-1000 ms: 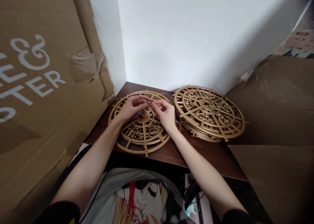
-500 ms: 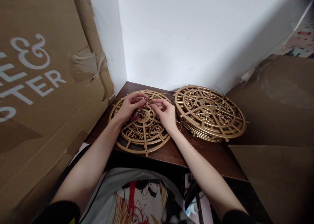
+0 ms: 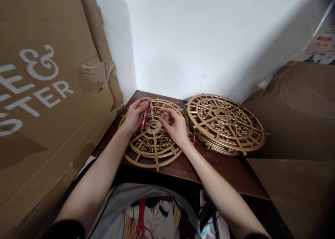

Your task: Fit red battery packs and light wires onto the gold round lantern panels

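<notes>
My left hand [image 3: 135, 115] is closed on a slim red battery [image 3: 146, 115], held tilted between thumb and fingers over the left part of a gold openwork disc [image 3: 156, 151]. The disc is round, with spokes and scroll patterns, and it lies on a dark wooden table. Above the disc's right side hovers my right hand [image 3: 174, 124], its thumb and index finger apart and nothing visible between them. A thin reddish wire shows near the disc's centre, below the right fingertips.
A stack of similar gold discs [image 3: 226, 124] with thin loose wires stands to the right on the brown table [image 3: 180, 169]. Large cardboard boxes close in on the left [image 3: 52, 127] and right [image 3: 295, 110]. A white wall [image 3: 199, 43] rises behind.
My hands were close together over the disc, fingertips nearly meeting. They have moved apart, and the battery now shows plainly in my left hand. The view has shifted slightly.
</notes>
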Demonstrator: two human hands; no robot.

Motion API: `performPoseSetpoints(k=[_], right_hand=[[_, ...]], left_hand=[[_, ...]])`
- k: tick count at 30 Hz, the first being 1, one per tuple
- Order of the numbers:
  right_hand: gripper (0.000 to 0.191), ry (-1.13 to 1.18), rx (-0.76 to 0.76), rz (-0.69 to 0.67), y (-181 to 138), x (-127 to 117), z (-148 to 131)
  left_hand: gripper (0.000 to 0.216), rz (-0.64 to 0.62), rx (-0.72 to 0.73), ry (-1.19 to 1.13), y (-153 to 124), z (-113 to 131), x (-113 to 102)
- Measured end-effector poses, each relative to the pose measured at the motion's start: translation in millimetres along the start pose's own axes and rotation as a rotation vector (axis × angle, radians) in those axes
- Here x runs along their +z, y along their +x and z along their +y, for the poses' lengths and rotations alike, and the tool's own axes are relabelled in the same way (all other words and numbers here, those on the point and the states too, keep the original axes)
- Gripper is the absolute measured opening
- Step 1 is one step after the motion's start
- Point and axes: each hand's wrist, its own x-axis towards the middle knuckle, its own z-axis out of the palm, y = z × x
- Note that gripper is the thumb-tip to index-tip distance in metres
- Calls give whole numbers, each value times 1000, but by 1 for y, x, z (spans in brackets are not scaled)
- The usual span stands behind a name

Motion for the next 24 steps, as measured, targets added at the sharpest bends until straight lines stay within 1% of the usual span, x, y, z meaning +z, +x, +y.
performPoseSetpoints(k=[5, 10, 18, 21, 24], right_hand=[[22, -82, -68, -43, -2, 0, -1], [19, -161, -151, -77, -1, 1, 2], [20, -236, -156, -106, -2, 4, 7], [17, -275, -172, -57, -3, 4, 3], [13, -360, -201, 58, -3, 3, -3]], left_hand=[[30, 5, -4, -7, 1, 0, -1], [33, 25, -22, -19, 0, 1, 0], [33, 34, -37, -29, -1, 0, -1], [34, 61, -48, -33, 0, 1, 0], [35, 124, -60, -37, 0, 2, 3]])
